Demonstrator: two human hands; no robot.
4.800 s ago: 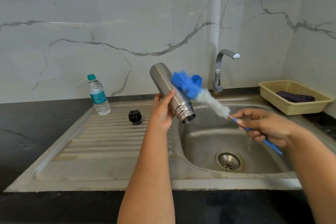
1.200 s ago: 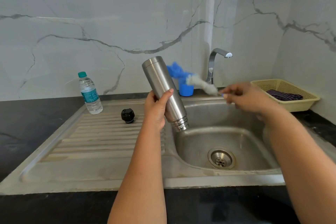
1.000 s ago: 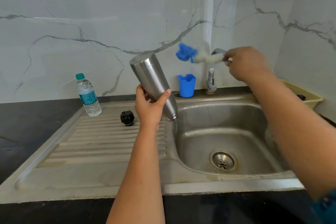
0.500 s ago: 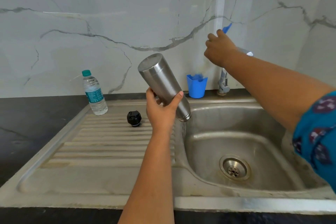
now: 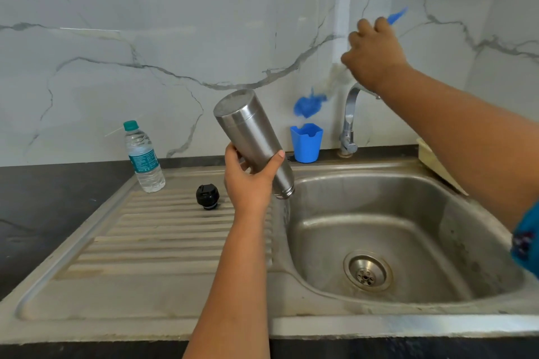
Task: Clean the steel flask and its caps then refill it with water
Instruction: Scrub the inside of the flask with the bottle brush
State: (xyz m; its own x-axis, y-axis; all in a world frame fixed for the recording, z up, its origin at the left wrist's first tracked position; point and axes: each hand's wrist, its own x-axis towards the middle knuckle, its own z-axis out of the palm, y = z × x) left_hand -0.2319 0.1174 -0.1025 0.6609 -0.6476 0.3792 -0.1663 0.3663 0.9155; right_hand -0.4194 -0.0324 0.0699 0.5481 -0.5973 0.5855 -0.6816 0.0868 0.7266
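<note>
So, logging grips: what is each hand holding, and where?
Left hand grips the steel flask mid-body; right hand holds the bottle brush by its handle.

The light was bright, even and soft, and it threw no hard shadows across the marble wall (image 5: 175, 38). My flask (image 5: 253, 140) caught a pale sheen along its side and on its flat base. The sink (image 5: 408, 213) showed dull highlights along its rim and inner walls, with mild shade in the bowl near the drain. The near front edge of the sink gleamed brightest. My right hand (image 5: 373, 52) was smeared by motion, and the brush (image 5: 309, 105) I held was a blurred blue and white streak. My left hand (image 5: 250, 181) looked sharp. The wide lens bent the counter (image 5: 43, 198) and sink edges toward the corners.
</note>
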